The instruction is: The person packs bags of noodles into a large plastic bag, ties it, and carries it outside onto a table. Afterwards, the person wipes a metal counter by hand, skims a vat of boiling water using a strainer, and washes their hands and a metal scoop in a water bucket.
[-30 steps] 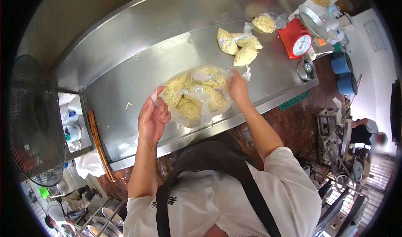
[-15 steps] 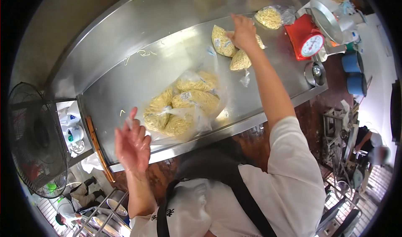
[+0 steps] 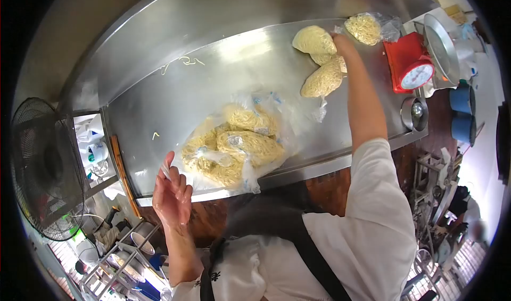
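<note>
My right hand (image 3: 343,44) is at the far side of the metal worktop, closed at the gathered end of a clear bag of noodles (image 3: 314,40). Its fingers are mostly hidden. Another bag of noodles (image 3: 323,78) lies just below, close to my forearm, with its twisted plastic end toward me. My left hand (image 3: 173,192) is palm up at the near edge, fingers curled, with a small whitish strip by the fingertips that I cannot make out. Beside it, a large clear plastic bag (image 3: 287,136) holds several packs of noodles (image 3: 250,146).
Another noodle bag (image 3: 364,29) lies by the red scale (image 3: 407,61) with its metal pan. A metal bowl (image 3: 414,113) stands at the right corner. Loose noodle strands (image 3: 189,61) lie on the worktop (image 3: 213,93). Wooden sticks (image 3: 125,176) and a fan (image 3: 45,168) are at left.
My right hand has moved from above the noodle bags to the end of the far one, which has turned so its label no longer shows. The left hand stays curled. The view has shifted slightly.
</note>
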Action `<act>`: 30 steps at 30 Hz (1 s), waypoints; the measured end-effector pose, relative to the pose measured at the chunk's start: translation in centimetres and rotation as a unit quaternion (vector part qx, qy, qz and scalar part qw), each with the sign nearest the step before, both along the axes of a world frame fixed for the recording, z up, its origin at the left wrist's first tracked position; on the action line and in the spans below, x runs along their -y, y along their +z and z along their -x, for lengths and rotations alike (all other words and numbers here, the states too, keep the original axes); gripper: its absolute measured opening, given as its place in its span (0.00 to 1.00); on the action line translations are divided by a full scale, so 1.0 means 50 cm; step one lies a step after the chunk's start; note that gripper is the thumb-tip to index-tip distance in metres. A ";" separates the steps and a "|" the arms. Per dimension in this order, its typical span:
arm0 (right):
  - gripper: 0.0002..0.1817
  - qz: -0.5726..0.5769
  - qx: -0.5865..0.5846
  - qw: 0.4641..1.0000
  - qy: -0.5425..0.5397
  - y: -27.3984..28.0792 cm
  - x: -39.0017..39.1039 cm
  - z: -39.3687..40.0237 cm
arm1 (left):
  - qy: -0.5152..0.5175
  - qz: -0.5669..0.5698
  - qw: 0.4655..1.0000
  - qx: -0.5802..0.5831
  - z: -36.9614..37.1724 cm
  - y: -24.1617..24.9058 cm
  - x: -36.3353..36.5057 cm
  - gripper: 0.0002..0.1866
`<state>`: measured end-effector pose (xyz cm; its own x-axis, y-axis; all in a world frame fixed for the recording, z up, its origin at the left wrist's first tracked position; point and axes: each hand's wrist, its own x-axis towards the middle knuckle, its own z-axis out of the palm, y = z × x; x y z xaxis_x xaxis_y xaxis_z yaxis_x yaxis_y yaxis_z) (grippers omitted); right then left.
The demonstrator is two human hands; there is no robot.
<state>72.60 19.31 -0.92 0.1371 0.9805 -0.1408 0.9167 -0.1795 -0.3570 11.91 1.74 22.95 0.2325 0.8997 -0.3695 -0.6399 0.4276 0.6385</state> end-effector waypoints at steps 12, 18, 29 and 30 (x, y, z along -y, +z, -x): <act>0.22 -0.152 -0.127 0.978 -0.072 0.064 0.028 0.117 | -0.021 -0.003 1.000 -0.003 -0.008 -0.010 -0.005 0.31; 0.21 -0.212 -0.128 0.969 -0.002 0.510 0.127 0.323 | -0.053 -0.002 0.999 0.004 0.006 -0.005 -0.003 0.32; 0.11 -0.148 -0.202 0.925 0.287 0.230 0.396 0.918 | -0.075 0.007 0.994 0.079 0.029 0.015 -0.018 0.37; 0.14 -0.167 -0.212 0.926 0.266 0.200 0.407 0.935 | -0.073 0.013 0.995 0.067 0.038 0.008 -0.010 0.39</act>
<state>25.84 -1.04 9.08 -0.3756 0.8922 0.2508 0.6085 0.4415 -0.6594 10.03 2.25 23.33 0.4082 0.8432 -0.3497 -0.6491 0.5375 0.5384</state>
